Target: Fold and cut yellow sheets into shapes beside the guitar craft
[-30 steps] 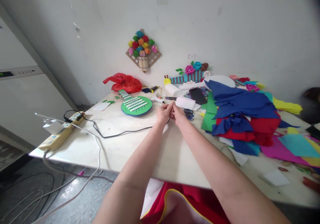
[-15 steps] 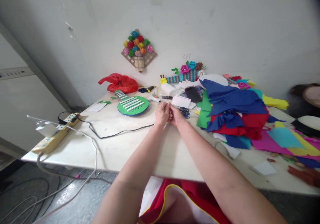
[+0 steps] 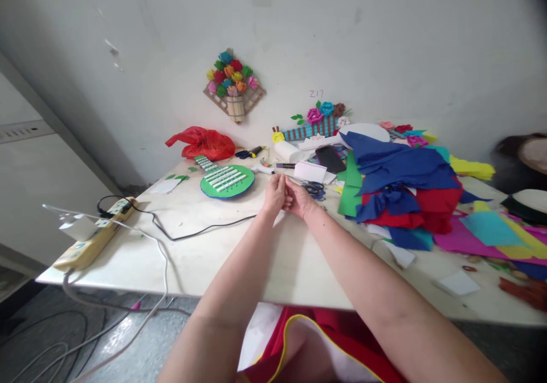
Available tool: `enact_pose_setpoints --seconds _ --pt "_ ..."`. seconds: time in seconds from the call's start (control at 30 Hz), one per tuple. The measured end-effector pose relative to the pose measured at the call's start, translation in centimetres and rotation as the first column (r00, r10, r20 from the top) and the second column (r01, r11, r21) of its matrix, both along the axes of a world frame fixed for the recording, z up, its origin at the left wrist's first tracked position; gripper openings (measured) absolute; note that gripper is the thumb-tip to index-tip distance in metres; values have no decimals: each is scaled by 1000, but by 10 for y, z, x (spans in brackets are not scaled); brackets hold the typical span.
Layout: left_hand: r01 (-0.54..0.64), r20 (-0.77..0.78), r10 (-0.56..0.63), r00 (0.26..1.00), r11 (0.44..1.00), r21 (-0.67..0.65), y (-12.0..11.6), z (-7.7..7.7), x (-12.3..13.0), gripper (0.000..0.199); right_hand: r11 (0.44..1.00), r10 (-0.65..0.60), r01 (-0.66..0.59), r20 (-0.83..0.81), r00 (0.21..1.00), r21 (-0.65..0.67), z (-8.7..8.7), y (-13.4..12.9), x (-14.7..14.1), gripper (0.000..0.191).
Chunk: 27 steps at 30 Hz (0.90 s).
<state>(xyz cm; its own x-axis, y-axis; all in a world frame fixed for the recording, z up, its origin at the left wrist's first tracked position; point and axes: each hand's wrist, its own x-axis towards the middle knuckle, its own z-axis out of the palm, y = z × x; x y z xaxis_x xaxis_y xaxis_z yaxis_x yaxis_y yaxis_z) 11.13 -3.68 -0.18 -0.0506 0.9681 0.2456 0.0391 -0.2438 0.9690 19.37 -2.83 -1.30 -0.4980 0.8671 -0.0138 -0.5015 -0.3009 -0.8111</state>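
Note:
My left hand and my right hand meet over the middle of the table, fingers curled together and touching. Whatever lies between the fingertips is hidden or too small to make out. Just behind them is a white glue gun, its black cord running off to the left. Scissors with dark handles lie right beside my right hand. To the left rests a green, round-bodied paper instrument with white strips across its face and a short neck.
A yellow power strip with plugs sits at the table's left edge. Blue and red crepe paper is heaped on the right. Behind are a red plastic bag, a phone and pliers. A paper flower basket hangs on the wall.
My hands stay together at nearly the same spot, with the fingers shifted slightly. The view has turned a little; the objects on the table lie as before.

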Motion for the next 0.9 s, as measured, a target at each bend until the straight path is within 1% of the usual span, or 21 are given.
enact_pose_setpoints --seconds 0.07,0.13,0.27,0.37,0.47,0.57,0.67,0.73,0.8,0.87,0.9 --pt "15 100 -12 995 1000 -27 3 -2 -2 27 999 15 -15 -5 1000 45 -1 -1 0 45" --pt "4 186 -5 982 1000 7 8 -5 -5 27 996 7 -7 3 1000 93 0 -2 1 42" --pt "-49 306 15 952 993 103 19 -8 -13 27 976 -130 135 -37 991 173 6 -4 4 37" --pt "-70 331 34 943 993 97 22 -7 -16 26 962 -194 203 -69 979 184 10 -3 9 34" --pt "-81 334 58 941 995 56 20 -5 -17 28 942 -272 278 -59 961 190 12 -1 14 33" --pt "-39 307 30 951 999 23 18 -4 -17 35 916 -346 348 -48 937 198 12 0 18 32" --pt "1 243 -13 970 999 52 18 -5 -17 46 908 -372 371 -31 928 194 10 1 19 34" --pt "20 205 -35 978 997 76 17 -6 -17 49 905 -383 380 -24 924 194 9 2 18 34" --pt "63 177 -81 981 993 102 16 -7 -16 42 897 -406 403 -23 914 184 9 4 19 33" --pt "144 113 -162 980 978 153 14 -8 -16 25 876 -457 455 -31 889 162 9 6 21 30" --pt "178 68 -193 979 967 182 13 -8 -16 25 861 -487 486 -31 873 147 9 7 23 28"
